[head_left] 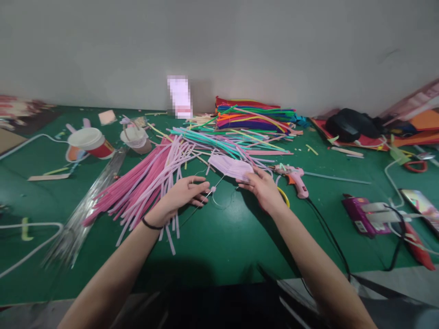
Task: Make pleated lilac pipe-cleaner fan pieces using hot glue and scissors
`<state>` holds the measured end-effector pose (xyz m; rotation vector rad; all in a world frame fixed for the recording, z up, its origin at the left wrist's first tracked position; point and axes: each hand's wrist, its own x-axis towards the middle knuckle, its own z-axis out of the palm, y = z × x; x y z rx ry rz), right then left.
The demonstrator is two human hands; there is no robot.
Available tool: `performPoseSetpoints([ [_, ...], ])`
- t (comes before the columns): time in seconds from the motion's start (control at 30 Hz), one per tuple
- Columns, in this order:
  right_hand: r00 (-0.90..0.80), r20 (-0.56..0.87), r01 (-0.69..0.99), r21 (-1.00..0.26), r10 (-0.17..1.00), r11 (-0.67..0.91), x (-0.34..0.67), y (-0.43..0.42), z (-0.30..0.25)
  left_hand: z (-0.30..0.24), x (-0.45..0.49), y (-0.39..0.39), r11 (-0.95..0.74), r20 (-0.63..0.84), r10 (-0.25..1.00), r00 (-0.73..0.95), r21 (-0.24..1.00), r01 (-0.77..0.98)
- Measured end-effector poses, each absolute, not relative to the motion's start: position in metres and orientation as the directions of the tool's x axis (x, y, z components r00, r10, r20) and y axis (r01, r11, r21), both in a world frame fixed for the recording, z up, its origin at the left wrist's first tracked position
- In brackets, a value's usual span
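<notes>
A light purple pleated face mask (231, 167) with thin pale ear loops is pinched at its right end by my right hand (265, 188). My left hand (187, 193), wearing a ring and a dark wristband, has its fingers curled around a thin wire stem (208, 195); the exact grip is partly hidden. A small pink ball (213, 189) sits on this stem, just right of my left fingertips. The stem's upper end reaches the mask's lower edge. Beneath and beyond my left hand lie pink and lilac pipe cleaners (147, 183).
A pink glue gun (298, 180) lies right of my right hand, its black cord running forward. Bundled coloured pipe cleaners (257, 116) lie at the back. Left are a lidded cup (91, 142) and silver wires (92, 205); right are a purple power strip (365, 214) and phone (421, 210).
</notes>
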<state>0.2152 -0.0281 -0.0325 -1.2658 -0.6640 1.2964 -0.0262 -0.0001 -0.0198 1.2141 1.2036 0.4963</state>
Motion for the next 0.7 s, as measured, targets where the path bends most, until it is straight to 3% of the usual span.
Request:
performPoseSetpoints([
  [0.03,0.228,-0.268,-0.273,-0.941,0.936,-0.202,0.219,-0.032,-0.033,-0.018,-0.031,-0.002,0.280,-0.388,0.874,0.292,0.894,0.350],
  [0.1,0.202,-0.243,-0.153,-0.965,0.949,-0.215,0.226,-0.041,-0.034,-0.013,-0.039,-0.012,0.038,-0.154,0.975,0.159,0.826,0.563],
  [0.17,0.167,-0.228,-0.046,-0.974,0.959,-0.224,0.231,-0.052,-0.032,-0.011,-0.046,-0.029,-0.208,0.112,0.978,0.177,0.619,0.757],
  [0.2,0.158,-0.228,-0.013,-0.973,0.961,-0.229,0.232,-0.058,-0.031,-0.012,-0.048,-0.039,-0.298,0.174,0.954,0.242,0.531,0.793],
  [0.37,0.194,-0.270,0.048,-0.958,0.943,-0.284,0.233,-0.093,-0.026,-0.038,-0.040,-0.085,-0.478,0.107,0.878,0.467,0.262,0.838],
  [0.5,0.168,-0.311,0.273,-0.897,0.936,-0.347,0.235,-0.128,-0.030,-0.059,-0.026,-0.097,-0.472,0.102,0.881,0.461,0.161,0.867],
  [0.57,0.152,-0.228,0.534,-0.800,0.962,-0.274,0.238,-0.142,-0.030,-0.063,-0.022,-0.096,-0.475,0.103,0.880,0.464,0.129,0.871],
  [0.63,0.137,-0.048,0.786,-0.603,0.989,-0.138,0.242,-0.150,-0.026,-0.065,-0.020,-0.095,-0.474,0.098,0.879,0.466,0.104,0.874],
  [0.7,0.080,0.159,0.912,-0.409,0.984,-0.008,0.242,-0.149,-0.018,-0.065,-0.020,-0.094,-0.476,0.088,0.879,0.469,0.089,0.875],
])
